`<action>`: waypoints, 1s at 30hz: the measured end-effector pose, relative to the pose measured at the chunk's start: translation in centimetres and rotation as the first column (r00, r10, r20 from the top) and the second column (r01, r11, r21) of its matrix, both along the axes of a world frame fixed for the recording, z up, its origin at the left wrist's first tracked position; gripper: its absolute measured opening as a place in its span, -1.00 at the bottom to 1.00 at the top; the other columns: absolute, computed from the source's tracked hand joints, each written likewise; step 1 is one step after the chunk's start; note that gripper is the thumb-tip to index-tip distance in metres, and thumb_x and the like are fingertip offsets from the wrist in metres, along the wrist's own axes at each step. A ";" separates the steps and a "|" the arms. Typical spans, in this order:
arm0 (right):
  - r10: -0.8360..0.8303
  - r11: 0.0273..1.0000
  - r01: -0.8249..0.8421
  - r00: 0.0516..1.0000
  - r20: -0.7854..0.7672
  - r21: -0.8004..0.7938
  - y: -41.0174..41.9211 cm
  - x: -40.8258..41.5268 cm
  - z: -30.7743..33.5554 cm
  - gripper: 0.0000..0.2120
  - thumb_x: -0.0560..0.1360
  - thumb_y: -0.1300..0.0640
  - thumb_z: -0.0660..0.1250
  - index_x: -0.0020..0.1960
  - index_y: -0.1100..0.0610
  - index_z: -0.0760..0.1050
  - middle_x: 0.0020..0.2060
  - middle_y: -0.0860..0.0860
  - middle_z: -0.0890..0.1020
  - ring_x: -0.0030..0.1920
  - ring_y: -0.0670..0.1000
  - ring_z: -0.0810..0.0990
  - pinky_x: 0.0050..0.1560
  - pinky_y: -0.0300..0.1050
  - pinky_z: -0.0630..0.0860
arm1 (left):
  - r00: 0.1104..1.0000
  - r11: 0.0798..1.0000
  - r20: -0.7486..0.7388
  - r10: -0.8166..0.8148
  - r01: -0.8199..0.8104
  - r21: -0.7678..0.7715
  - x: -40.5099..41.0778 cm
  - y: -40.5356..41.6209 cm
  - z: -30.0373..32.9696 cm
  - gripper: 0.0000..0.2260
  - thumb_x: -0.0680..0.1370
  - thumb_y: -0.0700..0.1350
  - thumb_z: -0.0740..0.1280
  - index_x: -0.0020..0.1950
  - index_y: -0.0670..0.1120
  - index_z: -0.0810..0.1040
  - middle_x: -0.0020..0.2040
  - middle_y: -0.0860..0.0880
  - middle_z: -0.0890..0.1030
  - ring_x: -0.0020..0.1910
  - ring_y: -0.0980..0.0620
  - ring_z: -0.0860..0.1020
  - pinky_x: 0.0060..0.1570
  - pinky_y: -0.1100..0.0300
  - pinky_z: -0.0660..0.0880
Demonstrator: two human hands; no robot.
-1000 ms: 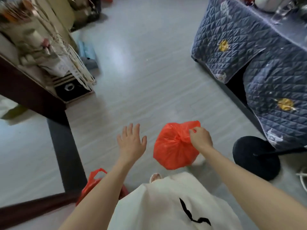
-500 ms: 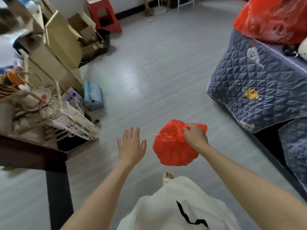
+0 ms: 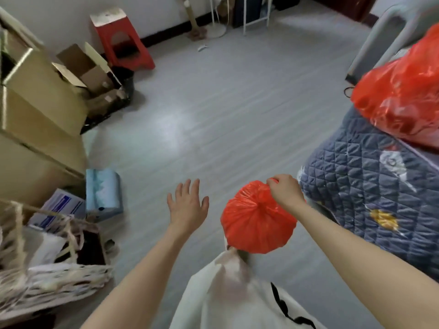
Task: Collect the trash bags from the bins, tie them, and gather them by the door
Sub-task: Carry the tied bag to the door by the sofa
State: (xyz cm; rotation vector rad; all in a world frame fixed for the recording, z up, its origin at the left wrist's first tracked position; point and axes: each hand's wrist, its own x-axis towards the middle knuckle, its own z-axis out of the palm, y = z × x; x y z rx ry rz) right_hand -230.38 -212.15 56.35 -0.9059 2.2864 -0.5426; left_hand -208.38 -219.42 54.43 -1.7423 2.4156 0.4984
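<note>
The small red trash bag (image 3: 257, 222) hangs low in the centre-right of the frame, above the grey floor (image 3: 213, 119), its gathered neck pinched in my right hand (image 3: 285, 191). My left hand (image 3: 187, 205) hovers just beside it, lower centre, fingers spread wide and holding nothing. At the left edge sit a blue tissue pack (image 3: 103, 192) and stacked cardboard boxes (image 3: 40, 103). On the right, a larger red bag (image 3: 401, 91) rests on the quilted blue cover (image 3: 370, 191). A red stool (image 3: 121, 40) stands upper left.

Soft daylight leaves a pale glare patch on the floor (image 3: 180, 124); edges bend and blur.
</note>
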 end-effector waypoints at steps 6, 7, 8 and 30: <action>-0.069 0.998 0.070 0.997 -0.029 0.004 -14.8 -11.6 2.3 -0.68 0.52 0.16 0.18 -0.38 0.25 0.42 -0.06 0.36 0.60 -0.07 0.29 0.52 -0.18 -0.05 0.29 | 0.992 0.993 -0.033 -0.118 0.117 -0.015 -14.5 -18.2 2.0 -0.47 0.58 0.06 0.12 0.50 -0.02 0.06 0.52 -0.08 0.13 0.50 -0.11 0.08 0.43 -0.15 0.03; -0.081 0.997 0.081 0.996 -0.032 -0.001 -16.5 -13.2 2.7 -0.69 0.52 0.17 0.18 -0.34 0.27 0.46 -0.05 0.35 0.60 -0.07 0.29 0.52 -0.18 -0.05 0.28 | 0.989 0.990 -0.047 -0.141 0.140 -0.014 -16.7 -20.0 2.5 -0.47 0.58 0.06 0.12 0.50 -0.02 0.07 0.52 -0.08 0.13 0.50 -0.10 0.07 0.43 -0.15 0.03; -0.098 0.995 0.098 0.995 -0.022 -0.012 -18.5 -15.2 3.0 -0.70 0.52 0.18 0.18 -0.33 0.27 0.46 -0.06 0.34 0.60 -0.11 0.27 0.50 -0.19 -0.05 0.25 | 0.985 0.986 -0.061 -0.164 0.163 -0.015 -18.9 -21.9 2.6 -0.48 0.58 0.05 0.13 0.50 -0.03 0.07 0.52 -0.08 0.14 0.50 -0.10 0.07 0.43 -0.15 0.03; -0.277 0.960 0.278 0.961 0.024 -0.033 -65.6 -69.5 1.5 -0.63 0.50 0.16 0.20 -0.46 0.17 0.28 -0.21 0.32 0.55 -0.12 0.23 0.51 -0.15 -0.05 0.35 | 0.956 0.957 -0.036 -0.290 0.290 -0.013 -72.5 -70.2 3.1 -0.48 0.59 0.08 0.09 0.51 -0.02 0.04 0.52 -0.07 0.14 0.51 -0.11 0.05 0.44 -0.16 0.02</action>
